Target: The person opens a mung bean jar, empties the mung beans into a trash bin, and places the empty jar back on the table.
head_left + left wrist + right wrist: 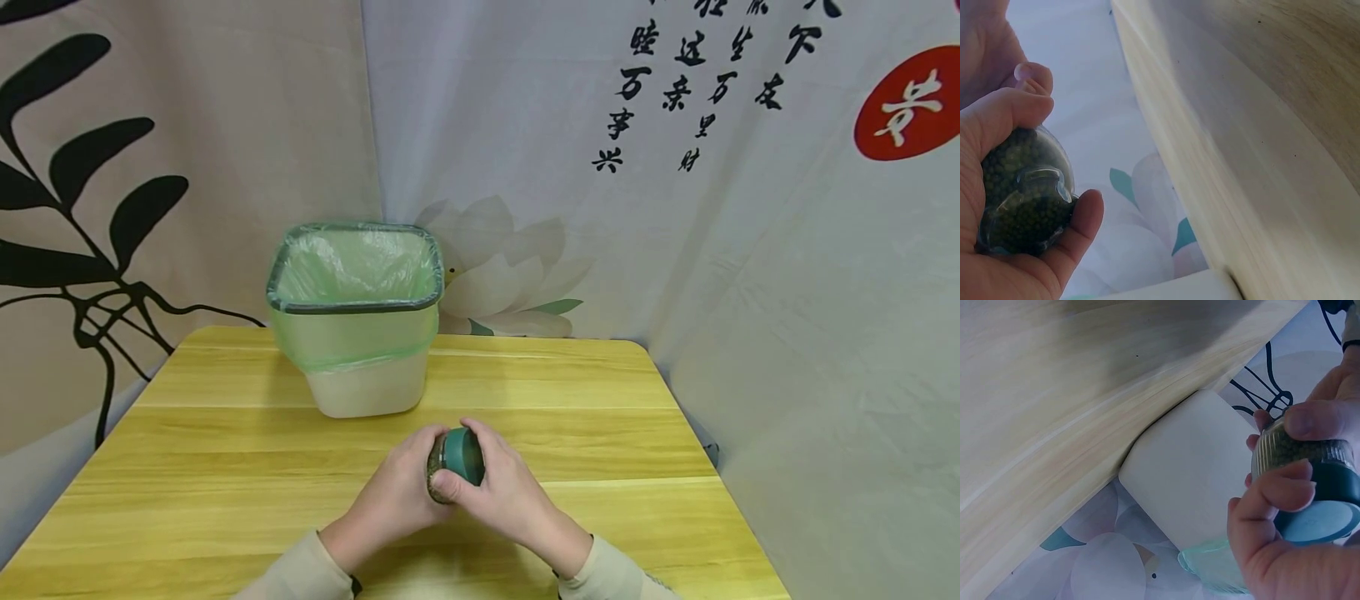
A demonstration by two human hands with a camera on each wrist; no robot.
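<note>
Your left grip (397,490) clasps the mung-bean jar (436,468), your right grip (506,487) its lid (456,454); likely stiff, slick, so hold mid-body.

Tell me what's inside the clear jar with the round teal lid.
Small, round, dark green beans or beads show through the clear jar. The left hand, right hand and teal lid cover parts, so contents there can't be seen.

The left grip (397,492) partly hides a clear teal-lidded jar (1029,194); the head view's edge crops a red oval emblem (911,104).
</note>
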